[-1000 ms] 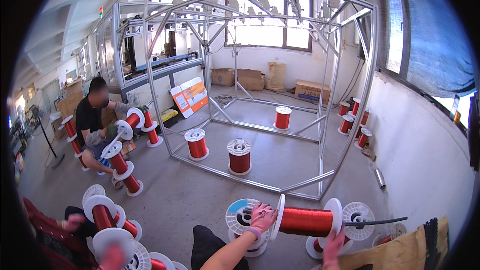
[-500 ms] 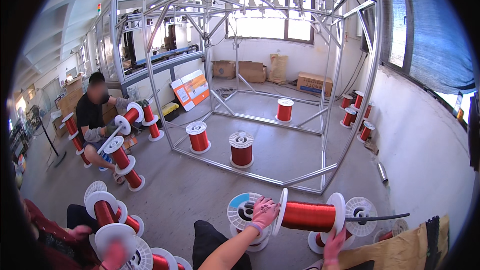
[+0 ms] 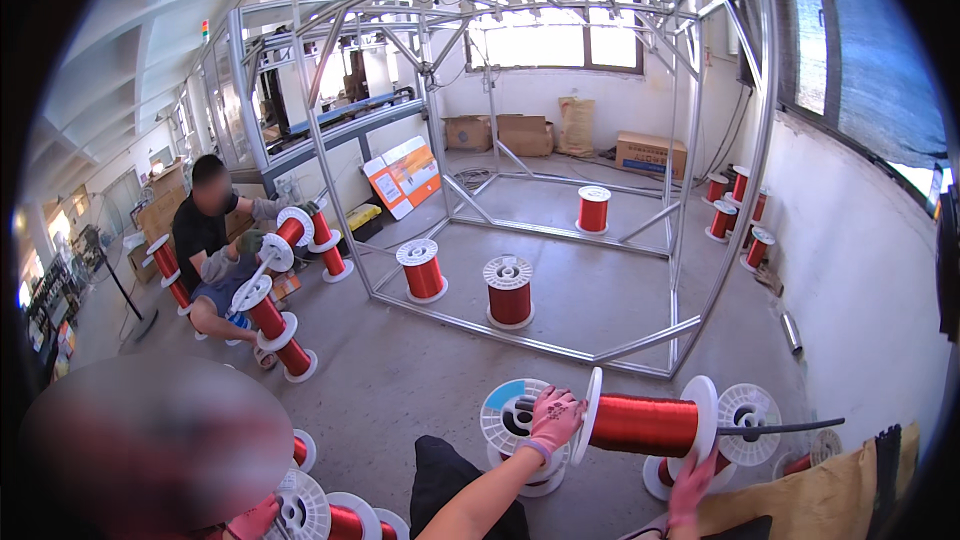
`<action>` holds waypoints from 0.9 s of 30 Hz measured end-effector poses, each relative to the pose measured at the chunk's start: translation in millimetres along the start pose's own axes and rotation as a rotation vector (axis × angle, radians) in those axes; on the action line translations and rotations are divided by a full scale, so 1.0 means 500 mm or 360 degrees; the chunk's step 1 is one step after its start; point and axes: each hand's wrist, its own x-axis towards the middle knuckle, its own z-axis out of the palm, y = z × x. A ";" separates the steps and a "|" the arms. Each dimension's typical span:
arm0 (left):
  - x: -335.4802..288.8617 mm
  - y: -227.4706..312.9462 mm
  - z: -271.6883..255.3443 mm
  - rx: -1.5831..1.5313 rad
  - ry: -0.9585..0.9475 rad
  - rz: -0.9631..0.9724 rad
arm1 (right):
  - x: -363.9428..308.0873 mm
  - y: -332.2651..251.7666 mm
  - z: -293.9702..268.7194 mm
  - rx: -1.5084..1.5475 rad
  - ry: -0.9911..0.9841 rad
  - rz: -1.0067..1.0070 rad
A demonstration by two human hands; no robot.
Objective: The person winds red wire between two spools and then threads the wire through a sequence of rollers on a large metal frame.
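Note:
A large spool of red wire (image 3: 645,424) with white end flanges lies sideways in front of me, held by both my pink-gloved hands. A dark rod (image 3: 780,429) sticks out past its right flange. My left hand (image 3: 556,418) is closed at the left flange; its fingertips are partly hidden. From below, my right hand (image 3: 692,485) grips the right flange. Under my left hand stands another spool (image 3: 507,402) with a blue patch on its white top. A white-flanged spool (image 3: 750,418) is behind the rod. Whether the held spool rests on those is hidden.
Ahead stands a metal frame (image 3: 490,328) with red wire spools (image 3: 510,302) inside. A co-worker (image 3: 205,230) at left handles a spool on a rod. Close at lower left, another person's gloved hand (image 3: 255,520) is beside more spools (image 3: 350,518). Brown padding (image 3: 820,495) lies at right.
The whole scene has shifted right in my view. My hands keep their hold on the spool. The person at lower left has come further into view, largely blurred.

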 end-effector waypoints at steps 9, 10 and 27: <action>0.002 0.000 0.001 0.0042 -0.0065 -0.0010 | 0.117 0.089 -0.023 0.0395 0.0143 -0.0089; 0.001 0.000 0.000 0.0037 -0.0075 -0.0020 | 0.156 0.076 -0.005 0.0233 0.0095 -0.0040; -0.003 -0.007 0.010 0.0045 -0.0014 0.0028 | 0.153 0.080 0.020 0.0064 -0.0026 -0.0049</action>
